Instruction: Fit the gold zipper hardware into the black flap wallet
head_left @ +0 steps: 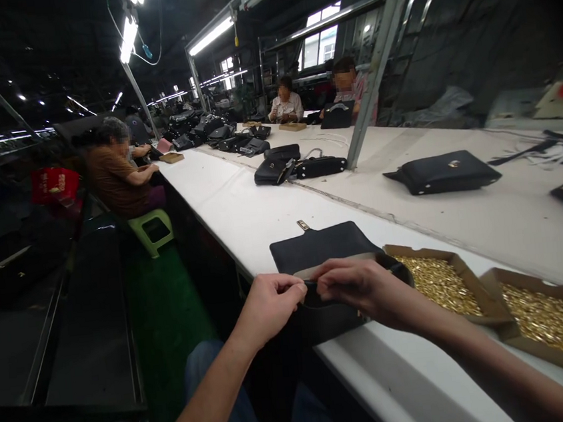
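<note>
A black handbag [329, 320] lies at the near edge of the white table, its flap [318, 244] folded back away from me. On the flap's far edge sits a small gold metal clasp plate [304, 225]. My left hand [277, 300] pinches the left part of the bag's opening edge between thumb and fingers. Close beside it, my right hand [352, 287] has its fingers curled over the same edge, bent inward. Whether a small part is between the fingertips is hidden.
Two cardboard boxes of small gold metal pieces [437, 282] [554, 320] stand right of the bag. Farther off lie black bags [448, 171] [276, 164] and a heap of more. A metal post [379, 60] rises from the table. Co-workers [119, 168] sit along it, one on a green stool [151, 230].
</note>
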A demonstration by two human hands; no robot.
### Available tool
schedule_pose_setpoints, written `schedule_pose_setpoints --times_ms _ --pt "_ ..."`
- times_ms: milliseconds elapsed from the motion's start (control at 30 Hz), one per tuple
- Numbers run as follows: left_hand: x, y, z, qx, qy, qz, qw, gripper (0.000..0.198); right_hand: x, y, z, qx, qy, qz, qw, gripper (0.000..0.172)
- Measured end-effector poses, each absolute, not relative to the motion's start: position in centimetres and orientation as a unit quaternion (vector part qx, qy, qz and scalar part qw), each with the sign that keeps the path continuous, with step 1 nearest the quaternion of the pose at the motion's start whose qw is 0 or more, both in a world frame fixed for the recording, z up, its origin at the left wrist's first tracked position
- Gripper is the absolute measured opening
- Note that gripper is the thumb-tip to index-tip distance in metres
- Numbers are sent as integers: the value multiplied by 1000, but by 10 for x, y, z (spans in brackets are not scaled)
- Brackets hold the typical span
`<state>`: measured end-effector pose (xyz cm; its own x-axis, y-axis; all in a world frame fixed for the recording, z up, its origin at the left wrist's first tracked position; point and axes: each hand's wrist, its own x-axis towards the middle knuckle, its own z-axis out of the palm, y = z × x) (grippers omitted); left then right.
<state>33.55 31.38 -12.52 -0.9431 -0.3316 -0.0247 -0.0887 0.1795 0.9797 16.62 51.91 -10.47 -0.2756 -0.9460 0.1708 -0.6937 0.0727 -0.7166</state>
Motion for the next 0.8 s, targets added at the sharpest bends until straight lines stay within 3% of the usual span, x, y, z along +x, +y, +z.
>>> schedule_pose_setpoints --times_ms 300,567,800 --pt "323 316 -134 136 -769 -613 123 27 162 507 -107 -589 692 -377 177 43" --pt "323 309 -149 137 -739 -647 130 28 161 505 -115 -587 700 -378 148 33" --pt "324 312 -156 120 -736 -649 153 26 166 501 -110 -586 704 -371 156 35"
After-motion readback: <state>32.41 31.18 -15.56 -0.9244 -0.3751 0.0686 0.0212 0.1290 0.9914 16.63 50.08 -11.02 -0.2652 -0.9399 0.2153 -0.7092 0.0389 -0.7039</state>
